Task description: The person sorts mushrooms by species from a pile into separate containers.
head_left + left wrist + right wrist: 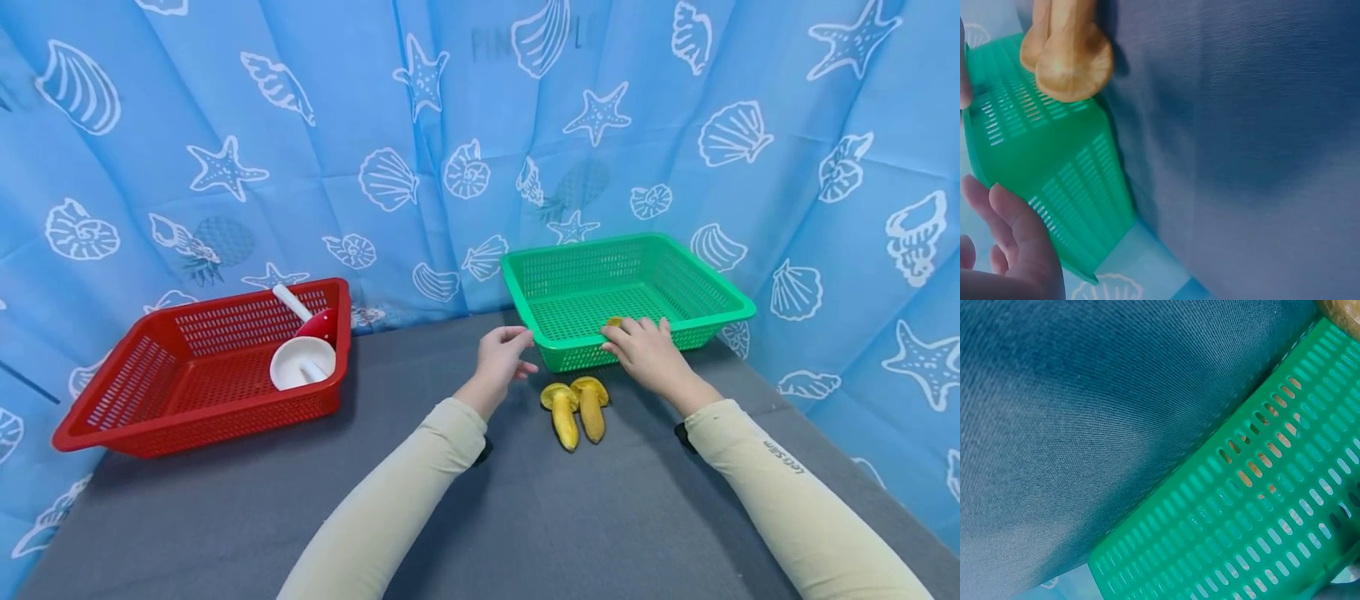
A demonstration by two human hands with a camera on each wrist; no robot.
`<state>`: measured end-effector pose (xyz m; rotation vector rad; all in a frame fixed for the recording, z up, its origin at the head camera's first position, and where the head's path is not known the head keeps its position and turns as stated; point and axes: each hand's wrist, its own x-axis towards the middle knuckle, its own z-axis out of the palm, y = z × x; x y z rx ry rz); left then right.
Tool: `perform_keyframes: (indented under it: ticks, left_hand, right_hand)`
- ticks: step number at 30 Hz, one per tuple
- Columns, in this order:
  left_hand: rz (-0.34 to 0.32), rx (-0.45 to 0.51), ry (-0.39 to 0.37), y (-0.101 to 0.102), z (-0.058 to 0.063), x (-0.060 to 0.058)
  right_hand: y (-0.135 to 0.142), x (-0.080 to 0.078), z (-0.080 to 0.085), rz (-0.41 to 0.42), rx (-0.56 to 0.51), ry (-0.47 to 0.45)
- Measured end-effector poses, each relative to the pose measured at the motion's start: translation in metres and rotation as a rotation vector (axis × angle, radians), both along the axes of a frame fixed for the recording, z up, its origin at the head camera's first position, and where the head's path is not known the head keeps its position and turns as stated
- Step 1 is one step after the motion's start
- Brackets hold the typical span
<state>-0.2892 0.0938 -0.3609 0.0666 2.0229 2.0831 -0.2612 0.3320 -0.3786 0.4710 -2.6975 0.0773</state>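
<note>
My right hand (648,357) reaches over the front rim of the green basket (727,317), its fingers loosely extended. A yellow mushroom (615,322) shows just past those fingers, inside the basket; the hand hides most of it. Through the slots in the right wrist view, brownish patches appear behind the green basket wall (1166,537). At the basket's front left corner is my left hand (498,362), fingers relaxed and holding nothing; whether it touches the rim I cannot tell. Two yellow mushrooms (564,417) (592,412) lie side by side before the basket, caps towards it.
A red basket (195,425) stands to the left on the grey cloth (420,417). It holds a white bowl (285,367) with a pale handle in it, and a red skimmer with a white handle (292,302). A blue curtain (465,100) hangs behind.
</note>
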Motion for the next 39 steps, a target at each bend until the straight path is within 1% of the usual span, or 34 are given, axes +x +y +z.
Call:
perform_keyframes:
  ticks: [6,10,14,20,24,26,31,35,39]
  left_hand:
    - [-0.048,-0.019,-0.068,-0.019,-0.007,0.013]
    - [-0.059,-0.028,-0.085,-0.029,-0.011,0.018]
    - [-0.079,-0.039,-0.115,-0.033,-0.012,0.022]
    - [-0.116,-0.06,-0.156,-0.032,-0.019,0.026]
    - [-0.128,-0.073,-0.186,-0.029,-0.023,0.028]
    - [-0.134,-0.086,-0.189,-0.029,-0.025,0.029]
    - [-0.147,-0.112,-0.212,-0.027,-0.029,0.032]
    - [-0.166,-0.115,-0.24,-0.026,-0.03,0.035]
    - [-0.188,-0.112,-0.252,-0.022,-0.033,0.038]
  right_hand:
    - [-0.001,0.002,0.001,-0.001,-0.005,-0.022]
    - [-0.002,0.002,0.001,0.003,-0.01,-0.031]
    - [-0.002,0.002,0.002,0.003,-0.008,-0.033]
    - [0.0,0.001,0.003,-0.004,-0.007,-0.019]
    - [0.001,0.0,0.002,-0.002,-0.003,-0.008]
    - [0.001,-0.001,0.0,-0.004,-0.005,-0.009]
    - [0.001,-0.001,0.0,-0.01,-0.014,-0.011]
    - [0.0,0.0,0.0,-0.007,-0.014,-0.009]
    - [-0.001,0.0,0.0,-0.008,-0.015,-0.01]
